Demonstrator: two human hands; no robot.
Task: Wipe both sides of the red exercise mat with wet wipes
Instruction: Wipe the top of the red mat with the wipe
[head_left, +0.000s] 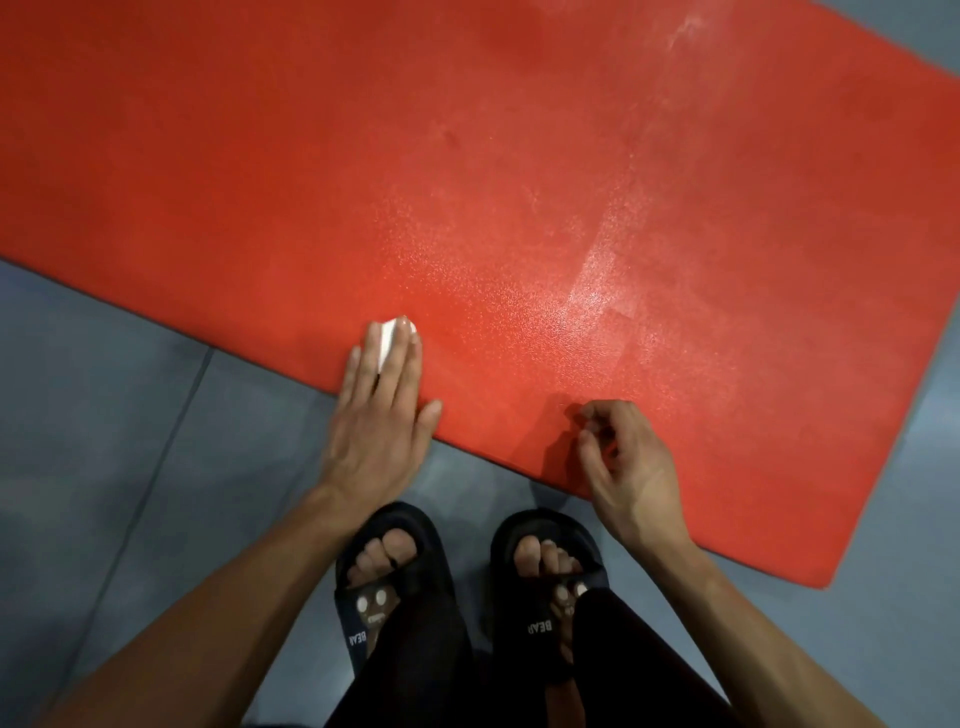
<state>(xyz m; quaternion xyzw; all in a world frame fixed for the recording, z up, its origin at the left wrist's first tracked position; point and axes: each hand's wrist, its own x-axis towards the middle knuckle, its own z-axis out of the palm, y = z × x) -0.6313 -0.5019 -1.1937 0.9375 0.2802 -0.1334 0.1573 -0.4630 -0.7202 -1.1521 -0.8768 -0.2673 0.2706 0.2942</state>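
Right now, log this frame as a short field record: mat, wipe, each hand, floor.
mat: red exercise mat flat on the floor, a shiny streak right of centre
wipe: white wet wipe under the left fingers, near the mat's near edge
left hand: flat, pressing the wipe
right hand: loosely curled, holding nothing
floor: grey tiles

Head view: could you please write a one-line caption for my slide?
Left hand presses a white wet wipe flat on the red mat; right hand rests beside it.
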